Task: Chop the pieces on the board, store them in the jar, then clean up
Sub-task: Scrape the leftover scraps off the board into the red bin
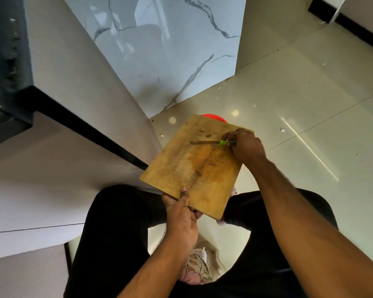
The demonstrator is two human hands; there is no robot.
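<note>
A worn wooden chopping board [194, 168] is held tilted above the floor, its far end over a red container [215, 117] that is mostly hidden behind it. My left hand [181, 214] grips the board's near edge, thumb on top. My right hand [246, 145] holds a small knife [205, 142] by its green handle, the blade lying flat across the upper part of the board. A few small brown scraps [205, 132] sit just beyond the blade, near the far edge. No jar is in view.
A grey counter side with a black edge [91, 130] runs along the left. A marble-patterned panel [170, 50] stands ahead. The glossy tiled floor [299, 108] carries scattered crumbs. My dark-trousered legs and a floral cloth [197, 269] are below.
</note>
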